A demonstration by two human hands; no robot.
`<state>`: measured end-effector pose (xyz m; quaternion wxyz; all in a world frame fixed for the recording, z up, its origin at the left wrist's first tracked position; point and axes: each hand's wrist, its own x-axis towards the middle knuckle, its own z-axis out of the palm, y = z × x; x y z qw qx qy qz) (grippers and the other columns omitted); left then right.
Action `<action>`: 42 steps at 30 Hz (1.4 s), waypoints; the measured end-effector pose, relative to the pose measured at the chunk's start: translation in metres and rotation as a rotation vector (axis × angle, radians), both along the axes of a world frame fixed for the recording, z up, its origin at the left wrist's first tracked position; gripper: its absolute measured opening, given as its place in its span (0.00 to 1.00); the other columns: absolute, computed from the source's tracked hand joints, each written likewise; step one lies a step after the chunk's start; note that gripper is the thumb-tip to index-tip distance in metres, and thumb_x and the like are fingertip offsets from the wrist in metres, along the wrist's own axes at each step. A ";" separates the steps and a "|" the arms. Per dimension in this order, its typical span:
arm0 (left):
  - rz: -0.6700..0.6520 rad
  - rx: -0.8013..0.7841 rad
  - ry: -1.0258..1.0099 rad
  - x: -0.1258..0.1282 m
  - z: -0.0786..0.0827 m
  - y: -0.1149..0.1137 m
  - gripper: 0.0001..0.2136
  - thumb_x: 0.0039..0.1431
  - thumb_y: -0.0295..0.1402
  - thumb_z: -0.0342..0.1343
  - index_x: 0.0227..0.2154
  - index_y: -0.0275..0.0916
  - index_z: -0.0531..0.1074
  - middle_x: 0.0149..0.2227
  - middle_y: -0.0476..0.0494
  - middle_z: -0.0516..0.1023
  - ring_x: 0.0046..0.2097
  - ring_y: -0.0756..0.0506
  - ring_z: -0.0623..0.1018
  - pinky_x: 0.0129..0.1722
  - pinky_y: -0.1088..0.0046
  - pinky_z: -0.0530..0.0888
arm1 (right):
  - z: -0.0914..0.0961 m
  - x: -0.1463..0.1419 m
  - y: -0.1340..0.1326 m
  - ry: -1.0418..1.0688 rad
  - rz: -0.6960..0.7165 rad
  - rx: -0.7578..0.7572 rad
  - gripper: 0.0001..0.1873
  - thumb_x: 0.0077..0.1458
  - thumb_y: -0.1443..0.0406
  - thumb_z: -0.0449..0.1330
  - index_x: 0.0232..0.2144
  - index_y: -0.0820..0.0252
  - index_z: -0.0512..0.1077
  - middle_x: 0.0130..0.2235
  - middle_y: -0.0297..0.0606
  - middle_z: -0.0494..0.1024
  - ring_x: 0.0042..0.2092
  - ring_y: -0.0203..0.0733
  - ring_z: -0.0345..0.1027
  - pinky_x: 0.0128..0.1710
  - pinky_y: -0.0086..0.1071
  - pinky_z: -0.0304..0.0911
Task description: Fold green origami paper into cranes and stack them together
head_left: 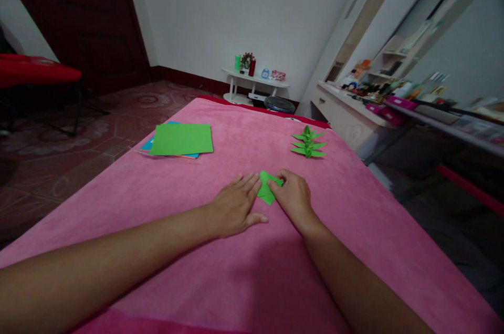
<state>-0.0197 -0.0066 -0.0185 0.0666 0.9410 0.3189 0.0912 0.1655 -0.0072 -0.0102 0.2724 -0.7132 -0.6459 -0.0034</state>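
Note:
A small piece of folded green paper (pixel 266 195) lies on the pink cloth between my hands. My left hand (pixel 235 207) rests flat at its left side, fingers stretched out and fingertips at the paper's edge. At the right corner, my right hand (pixel 293 192) pinches the paper between thumb and fingers. Beyond it, to the right, stand several folded green paper pieces with pointed tips (pixel 307 143), set close together in a column. A stack of flat sheets, green paper (pixel 181 139) on top and blue paper (pixel 147 144) underneath, lies to the left.
The pink cloth (pixel 236 124) covers the table-like surface under my arms. Past its far edge stands a small white shelf (pixel 255 80) with a red bottle (pixel 252 68) and flowers. On the right is a cluttered dresser (pixel 350 108); on the left, a red chair (pixel 39 70).

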 end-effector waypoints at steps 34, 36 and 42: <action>0.073 0.067 0.085 -0.031 0.005 -0.002 0.36 0.61 0.54 0.31 0.63 0.31 0.49 0.66 0.31 0.46 0.66 0.39 0.50 0.62 0.55 0.46 | -0.002 -0.021 -0.051 -0.394 0.401 -0.215 0.51 0.53 0.40 0.44 0.61 0.80 0.53 0.63 0.61 0.51 0.65 0.58 0.43 0.64 0.50 0.31; 0.079 0.068 0.096 -0.038 0.006 -0.004 0.35 0.61 0.54 0.31 0.63 0.32 0.49 0.66 0.31 0.46 0.66 0.39 0.51 0.62 0.54 0.47 | -0.003 -0.020 -0.051 -0.395 0.400 -0.212 0.50 0.53 0.40 0.44 0.61 0.80 0.52 0.63 0.61 0.51 0.65 0.58 0.43 0.64 0.50 0.31; 0.083 0.048 0.186 -0.050 0.019 -0.004 0.36 0.60 0.54 0.36 0.62 0.29 0.54 0.65 0.28 0.49 0.65 0.35 0.53 0.61 0.53 0.49 | -0.002 -0.021 -0.051 -0.383 0.397 -0.235 0.50 0.53 0.40 0.45 0.61 0.79 0.51 0.64 0.61 0.48 0.66 0.58 0.41 0.64 0.50 0.31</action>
